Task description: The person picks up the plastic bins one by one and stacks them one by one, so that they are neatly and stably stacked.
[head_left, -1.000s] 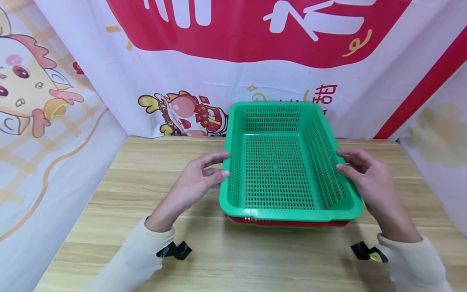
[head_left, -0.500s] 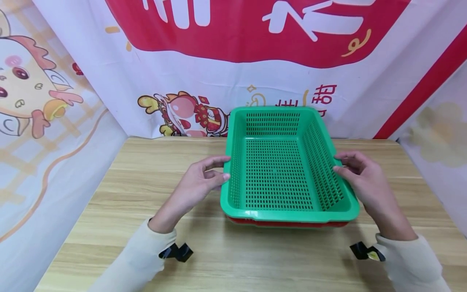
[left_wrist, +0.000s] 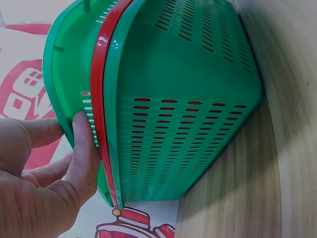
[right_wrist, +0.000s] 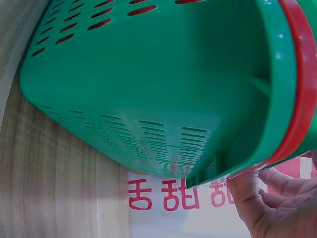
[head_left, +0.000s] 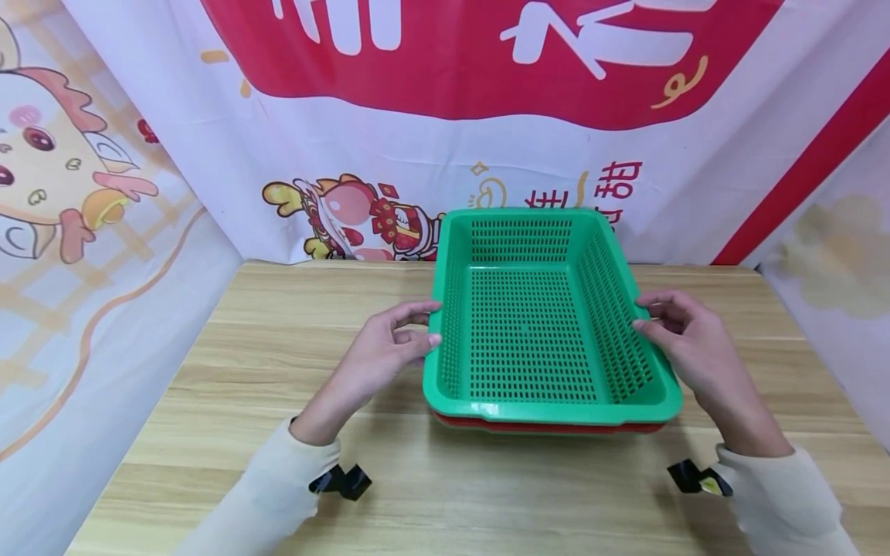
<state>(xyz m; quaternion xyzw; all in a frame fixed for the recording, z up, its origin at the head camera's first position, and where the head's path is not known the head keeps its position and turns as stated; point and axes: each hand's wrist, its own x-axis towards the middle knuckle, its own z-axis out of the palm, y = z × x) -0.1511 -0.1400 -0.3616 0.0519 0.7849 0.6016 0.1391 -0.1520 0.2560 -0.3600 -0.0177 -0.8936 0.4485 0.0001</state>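
A stack of rectangular, slotted plastic baskets stands on the table. The top green basket (head_left: pixel 545 411) has nothing in it; its rim sits just above the red rim of a red basket (head_left: pixel 570 427). Outermost is a lower green basket (left_wrist: pixel 183 69), seen from the side in both wrist views, with red showing through its slots. My left hand (head_left: pixel 389 344) pinches the top basket's left rim between thumb and fingers. On the opposite side, my right hand (head_left: pixel 695 347) grips the right rim, its thumb over the edge. Part of the right fingers is hidden behind the rim.
The wood-grain table (head_left: pixel 278 332) extends around the stack. Behind it hangs a white and red printed cloth (head_left: pixel 417 139), close to the far side of the baskets. Another printed cloth (head_left: pixel 125 309) hangs at the left.
The top green basket has sunk slightly lower into the stack, both hands moving down with it. Its far rim now shows lower against the cloth. The grip on both sides stays the same.
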